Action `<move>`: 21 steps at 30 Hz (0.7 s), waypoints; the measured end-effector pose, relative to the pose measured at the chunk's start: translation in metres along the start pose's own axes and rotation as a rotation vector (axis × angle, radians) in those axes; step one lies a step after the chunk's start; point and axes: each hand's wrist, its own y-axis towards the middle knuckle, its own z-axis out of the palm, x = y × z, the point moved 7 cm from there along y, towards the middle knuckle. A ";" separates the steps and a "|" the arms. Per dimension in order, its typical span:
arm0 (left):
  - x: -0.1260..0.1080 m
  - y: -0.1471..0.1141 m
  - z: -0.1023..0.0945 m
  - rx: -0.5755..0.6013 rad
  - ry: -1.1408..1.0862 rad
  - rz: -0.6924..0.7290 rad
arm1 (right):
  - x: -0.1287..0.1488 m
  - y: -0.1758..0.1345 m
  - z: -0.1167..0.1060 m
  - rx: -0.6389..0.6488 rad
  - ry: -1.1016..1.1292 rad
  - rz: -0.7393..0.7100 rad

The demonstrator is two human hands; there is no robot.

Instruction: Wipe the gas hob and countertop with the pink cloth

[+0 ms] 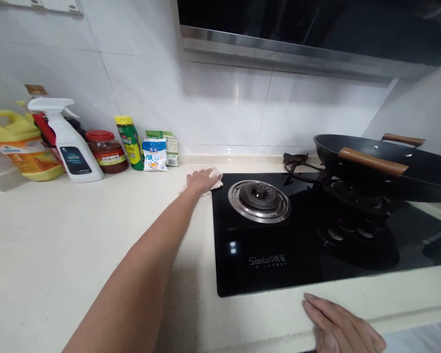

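Note:
My left hand (200,180) reaches far forward and presses a pale, crumpled cloth (217,180) onto the counter at the back left corner of the black glass gas stove (238,274). The fingers close over the cloth and cover much of it. By the front edge of the counter, my right hand (340,323) hovers or rests near the stove's front rim; its fingers are stretched out side by side, with nothing seen in them. Close to the left hand is the bare left burner (259,198) with its steel ring.
A large black wok (375,162) with wooden handles sits over the right burner. A removed pan support (297,164) lies behind. Along the wall stand a spray bottle (73,147), a yellow jug (25,147), a red-lidded jar (107,152), a green bottle (130,142) and small packets (155,154).

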 end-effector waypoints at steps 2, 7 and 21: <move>0.000 -0.008 -0.001 -0.007 0.001 0.006 | 0.007 0.011 -0.002 -0.067 0.040 -0.076; -0.003 -0.050 -0.008 -0.014 0.010 0.034 | 0.017 0.029 -0.005 -0.103 0.068 -0.021; -0.039 -0.295 -0.033 0.092 0.022 0.371 | 0.017 0.020 -0.011 0.043 0.082 0.080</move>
